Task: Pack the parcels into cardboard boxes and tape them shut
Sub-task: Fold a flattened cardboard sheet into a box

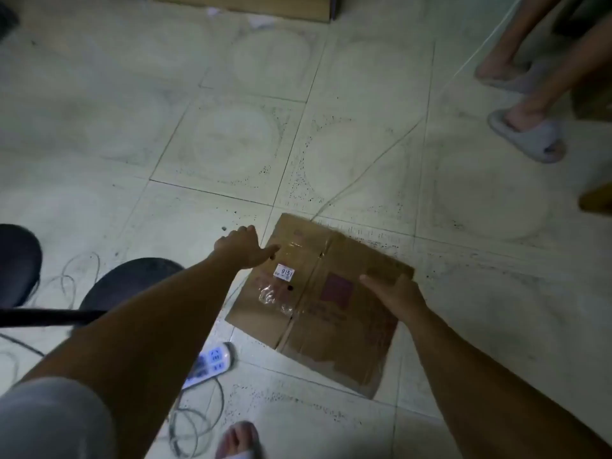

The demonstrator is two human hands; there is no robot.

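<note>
A flattened brown cardboard box lies on the tiled floor, with old clear tape, a small white sticker and a red printed patch on its top face. My left hand reaches over the box's far left edge, thumb stretched onto the cardboard and fingers past the edge. My right hand lies on the right part of the box near its far right corner, thumb spread out. No parcels or tape roll are in sight.
A white power strip with tangled cables lies left of the box near my foot. Two dark round stool seats stand at the left. Another person's legs in grey slippers stand at the upper right. A cardboard edge shows at the top.
</note>
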